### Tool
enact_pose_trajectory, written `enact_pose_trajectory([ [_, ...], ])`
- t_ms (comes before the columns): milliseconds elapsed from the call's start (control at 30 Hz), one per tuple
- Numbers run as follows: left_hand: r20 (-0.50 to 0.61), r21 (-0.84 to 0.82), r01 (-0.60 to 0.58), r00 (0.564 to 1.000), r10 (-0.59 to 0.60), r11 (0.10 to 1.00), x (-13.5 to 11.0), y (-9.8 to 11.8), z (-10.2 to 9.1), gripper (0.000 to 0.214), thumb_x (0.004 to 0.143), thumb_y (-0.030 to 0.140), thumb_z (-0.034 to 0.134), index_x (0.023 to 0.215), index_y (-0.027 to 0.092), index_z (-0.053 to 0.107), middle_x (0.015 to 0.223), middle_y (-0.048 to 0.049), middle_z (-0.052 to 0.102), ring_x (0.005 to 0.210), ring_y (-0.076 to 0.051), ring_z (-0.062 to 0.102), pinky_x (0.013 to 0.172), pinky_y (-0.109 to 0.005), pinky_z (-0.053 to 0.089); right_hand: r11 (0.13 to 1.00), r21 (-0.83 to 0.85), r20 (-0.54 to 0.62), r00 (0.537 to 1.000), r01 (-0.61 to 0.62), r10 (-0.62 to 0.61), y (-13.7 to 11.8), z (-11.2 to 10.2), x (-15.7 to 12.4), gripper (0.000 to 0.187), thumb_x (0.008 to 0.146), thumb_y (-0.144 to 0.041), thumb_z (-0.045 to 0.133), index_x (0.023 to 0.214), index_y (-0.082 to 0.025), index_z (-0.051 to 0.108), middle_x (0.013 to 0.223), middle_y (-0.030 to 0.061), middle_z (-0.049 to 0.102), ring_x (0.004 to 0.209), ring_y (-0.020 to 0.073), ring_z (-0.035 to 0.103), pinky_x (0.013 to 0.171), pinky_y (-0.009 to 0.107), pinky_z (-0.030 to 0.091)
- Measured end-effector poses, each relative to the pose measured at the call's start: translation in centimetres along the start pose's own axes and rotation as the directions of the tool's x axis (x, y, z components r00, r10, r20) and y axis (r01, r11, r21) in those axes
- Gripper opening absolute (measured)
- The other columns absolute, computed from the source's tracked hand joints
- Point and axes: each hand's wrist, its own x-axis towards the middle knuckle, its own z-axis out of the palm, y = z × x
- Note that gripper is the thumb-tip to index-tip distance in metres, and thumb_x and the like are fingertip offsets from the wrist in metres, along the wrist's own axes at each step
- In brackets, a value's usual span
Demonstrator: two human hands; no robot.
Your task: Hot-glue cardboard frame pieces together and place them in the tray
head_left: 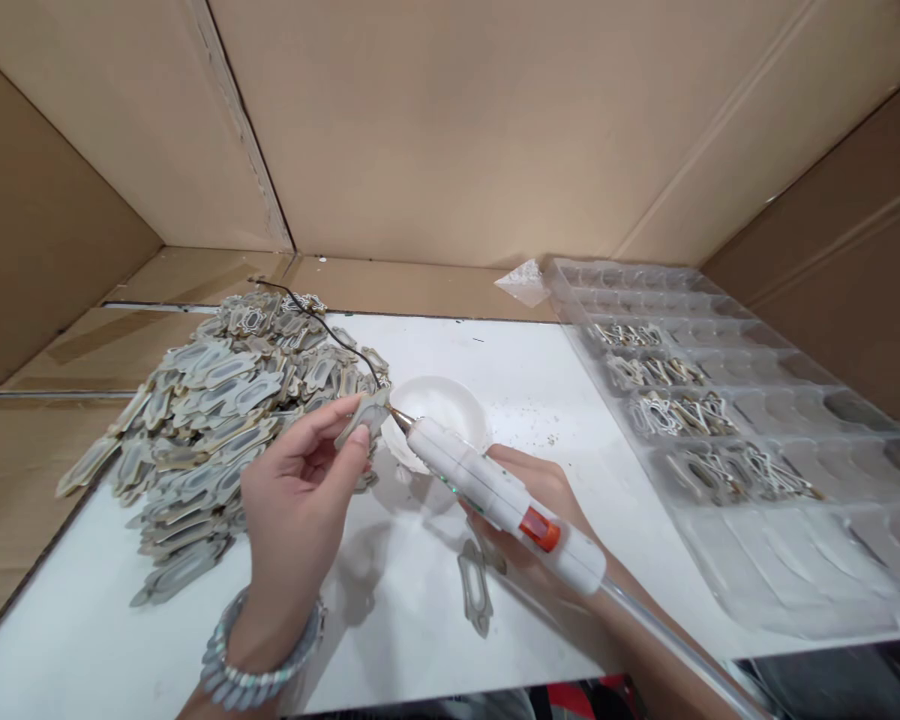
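Left hand (pixel 300 490) pinches grey frame piece (pixel 364 420) between thumb and fingers, near left rim of white bowl (pixel 457 408) — heaped pieces (pixel 217 420) alongside. Right hand (pixel 553 492) grips white pen tool (pixel 480 480), fingers mostly hidden — metal tip (pixel 400 416) at piece's right end.

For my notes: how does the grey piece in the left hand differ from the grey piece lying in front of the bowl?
The held piece is raised in the left hand; the lying piece rests on the white table. The white tool points at the held piece, not at the lying piece. The left hand partly covers the held piece; the lying piece's centre is visible. Both are greyish and elongated.
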Motion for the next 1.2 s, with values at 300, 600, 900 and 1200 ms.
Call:
enact_pose_trajectory([
  [300, 0.138, 0.056, -0.041, 0.990, 0.033, 0.998, -0.09, -0.13, 0.13, 0.018, 0.079, 0.031, 0.073, 0.094, 0.022, 0.074, 0.084, -0.0023, 0.073, 0.076, -0.014, 0.066, 0.069, -0.023, 0.055, 0.992, 0.042, -0.122, 0.985, -0.119, 0.123, -0.19, -0.01, -0.19, 0.031, 0.083, -0.023, 0.063, 0.062, -0.023, 0.039, 0.061, -0.0043, 0.038, 0.050, 0.0116, 0.035, 0.048, 0.028, 0.027],
  [600, 0.217, -0.222, 0.170, 0.969, -0.121, 0.960, 0.48, -0.27, 0.15, 0.051, 0.077, 0.029, 0.077, 0.126, 0.032, 0.061, 0.074, 0.0070, 0.057, 0.067, -0.012, 0.070, 0.069, -0.022, 0.059, 0.996, 0.035, -0.166, 0.982, -0.082, 0.087, -0.45, -0.12, -0.09, 0.028, 0.084, -0.022, 0.060, 0.066, -0.023, 0.038, 0.063, -0.0043, 0.040, 0.052, 0.0126, 0.037, 0.047, 0.027, 0.030],
  [900, 0.164, -0.245, 0.134, 0.982, -0.095, 0.960, 0.47, -0.78, 0.02, 0.054, 0.081, 0.030, 0.073, 0.133, 0.040, 0.060, 0.084, 0.0049, 0.052, 0.060, -0.003, 0.056, 0.074, -0.021, 0.061, 0.999, -0.035, -0.124, 0.992, -0.025, 0.020, -0.60, -0.30, 0.01, 0.028, 0.085, -0.017, 0.057, 0.066, -0.023, 0.037, 0.063, -0.0036, 0.042, 0.051, 0.0119, 0.039, 0.047, 0.026, 0.031],
  [1200, 0.144, -0.225, 0.095, 0.988, -0.063, 0.970, 0.68, -0.76, -0.03, 0.037, 0.084, 0.032, 0.069, 0.121, 0.033, 0.066, 0.088, 0.0025, 0.049, 0.069, -0.007, 0.057, 0.075, -0.023, 0.061, 0.997, -0.056, -0.059, 0.997, 0.048, -0.051, 0.10, -0.19, -0.19, 0.028, 0.086, -0.016, 0.054, 0.063, -0.022, 0.038, 0.063, -0.0037, 0.041, 0.051, 0.0095, 0.040, 0.046, 0.025, 0.029],
])
